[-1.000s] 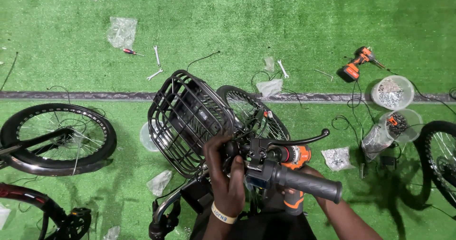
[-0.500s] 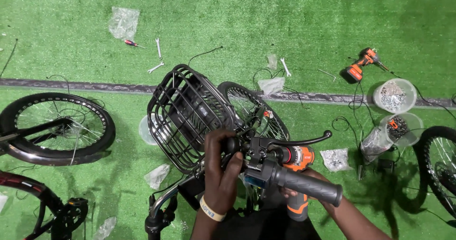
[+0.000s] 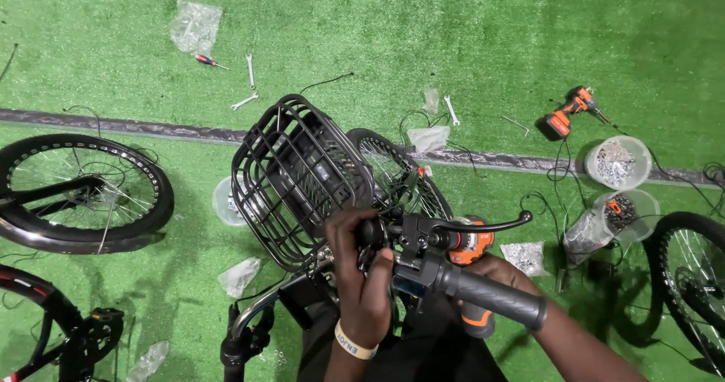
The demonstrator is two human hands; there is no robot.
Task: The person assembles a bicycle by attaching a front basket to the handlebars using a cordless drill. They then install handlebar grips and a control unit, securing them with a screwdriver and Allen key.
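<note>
at the handlebar: left hand (image 3: 365, 276) clamps the bar beside the brake lever (image 3: 483, 223)
right hand (image 3: 504, 272): wraps the orange drill (image 3: 472, 276) under the grip (image 3: 491, 295)
technique: likely best to hold the bar rigid; keep the drill square
clearance: basket (image 3: 298, 178) sits close

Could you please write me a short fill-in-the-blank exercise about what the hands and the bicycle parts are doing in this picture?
1. The left hand rests on the bicycle's ____, beside the brake lever.
2. The right hand holds an orange cordless ____.
3. The black wire basket sits above the front ____.
4. The floor is covered in ____ artificial turf.

Answers: handlebar; drill; wheel; green
</note>
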